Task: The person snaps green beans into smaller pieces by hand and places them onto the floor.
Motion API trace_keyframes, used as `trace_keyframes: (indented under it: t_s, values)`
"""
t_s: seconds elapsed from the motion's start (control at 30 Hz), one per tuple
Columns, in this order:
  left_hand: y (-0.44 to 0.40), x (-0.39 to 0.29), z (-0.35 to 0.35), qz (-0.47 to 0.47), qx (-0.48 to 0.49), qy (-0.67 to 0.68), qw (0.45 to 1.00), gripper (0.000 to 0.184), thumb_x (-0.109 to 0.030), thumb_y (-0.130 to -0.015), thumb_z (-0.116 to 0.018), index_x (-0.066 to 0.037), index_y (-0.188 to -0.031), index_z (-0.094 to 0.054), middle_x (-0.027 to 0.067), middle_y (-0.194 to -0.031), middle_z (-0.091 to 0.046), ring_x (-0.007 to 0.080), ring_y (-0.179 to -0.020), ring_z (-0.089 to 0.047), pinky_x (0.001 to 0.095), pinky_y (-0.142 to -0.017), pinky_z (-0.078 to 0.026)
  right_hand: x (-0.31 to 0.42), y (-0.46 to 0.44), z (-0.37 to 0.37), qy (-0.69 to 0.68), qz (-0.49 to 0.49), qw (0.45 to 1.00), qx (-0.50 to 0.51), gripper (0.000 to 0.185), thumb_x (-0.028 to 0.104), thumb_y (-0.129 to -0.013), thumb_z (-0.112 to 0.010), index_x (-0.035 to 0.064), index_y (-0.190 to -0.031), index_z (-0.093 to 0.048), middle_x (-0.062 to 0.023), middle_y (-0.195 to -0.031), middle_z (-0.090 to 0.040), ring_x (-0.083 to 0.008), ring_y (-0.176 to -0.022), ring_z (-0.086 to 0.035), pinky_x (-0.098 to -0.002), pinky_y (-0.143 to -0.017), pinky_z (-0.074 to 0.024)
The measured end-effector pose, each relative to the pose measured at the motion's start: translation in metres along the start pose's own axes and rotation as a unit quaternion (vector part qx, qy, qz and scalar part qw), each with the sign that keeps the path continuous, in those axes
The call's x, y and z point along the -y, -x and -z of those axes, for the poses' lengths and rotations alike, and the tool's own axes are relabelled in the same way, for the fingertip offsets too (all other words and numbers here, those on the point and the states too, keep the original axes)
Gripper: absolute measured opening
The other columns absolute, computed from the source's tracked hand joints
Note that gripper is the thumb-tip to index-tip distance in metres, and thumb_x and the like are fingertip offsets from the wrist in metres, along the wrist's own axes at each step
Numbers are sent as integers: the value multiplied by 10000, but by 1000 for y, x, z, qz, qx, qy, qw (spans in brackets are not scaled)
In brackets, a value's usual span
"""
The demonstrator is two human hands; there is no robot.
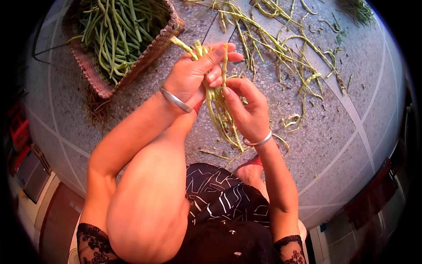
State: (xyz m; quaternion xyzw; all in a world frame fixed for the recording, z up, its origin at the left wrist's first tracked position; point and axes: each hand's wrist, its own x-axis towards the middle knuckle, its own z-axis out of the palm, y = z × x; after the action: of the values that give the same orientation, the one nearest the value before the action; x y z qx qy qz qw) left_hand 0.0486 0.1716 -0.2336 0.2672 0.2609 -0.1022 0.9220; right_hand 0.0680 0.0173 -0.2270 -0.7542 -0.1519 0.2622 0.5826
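My left hand (193, 72) is closed around a small bunch of long green beans (216, 110). Short ends stick out above the fist, and the long tails hang down toward the floor. My right hand (249, 108) pinches the lower part of a single long bean (225, 66) between thumb and fingers. That bean stands nearly upright, its upper part beside the fingertips of my left hand. Both hands are close together above the floor, each wrist wearing a silver bangle.
At the upper left stands a woven basket (176, 24) heaped with long beans (116, 35). Loose beans (281, 48) and broken bits lie scattered over the speckled floor (334, 145) at the upper right. A green bundle (358, 11) lies at the far right. My bent knee (147, 202) is below my left arm.
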Motion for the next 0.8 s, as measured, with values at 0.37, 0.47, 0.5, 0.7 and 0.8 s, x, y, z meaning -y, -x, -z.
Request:
trace_keyframes:
  t_s: [0.37,0.47,0.5,0.7,0.8]
  values:
    - [1,10,-4,31,-43,-10,999,192,-181,-908,-485,-28,-997,-558,64,-970,-592,114,-799,-550,261,-750,-475,-7,13,-17,-219,-117,968,35,416,146,-804,-641,14,-1080,-360,-92,-997,-513,-140,-917,-528,-288,-801,-441]
    - [-2,16,1,19,6,-18,1000,197,-194,-911,-480,-39,-1015,-546,77,-1029,-582,119,-949,-506,278,-856,-430,-3,18,-13,-175,-186,965,53,401,156,-807,-636,8,-1074,-376,-92,-951,-518,-144,-865,-530,-293,-746,-446]
    - [-2,19,0,15,9,-33,999,212,-195,-908,-485,-41,-1044,-537,79,-1054,-574,132,-971,-498,284,-876,-419,-3,20,-8,-135,-174,972,85,358,163,-825,-606,17,-1069,-388,-112,-918,-529,-182,-831,-549,-315,-721,-445]
    - [2,34,-10,95,32,-116,988,403,-217,-883,-532,-5,-1211,-429,100,-1162,-530,134,-1041,-470,273,-919,-380,3,52,52,162,-124,971,125,199,162,-861,-504,56,-1010,-425,-207,-780,-546,-389,-736,-548,-431,-635,-425]
    - [4,39,-10,147,-13,-187,971,479,-205,-873,-548,19,-1253,-362,127,-1165,-524,139,-1005,-500,266,-886,-407,-4,92,118,247,-166,946,126,187,130,-837,-517,81,-1001,-441,-184,-791,-559,-374,-753,-562,-426,-641,-438]
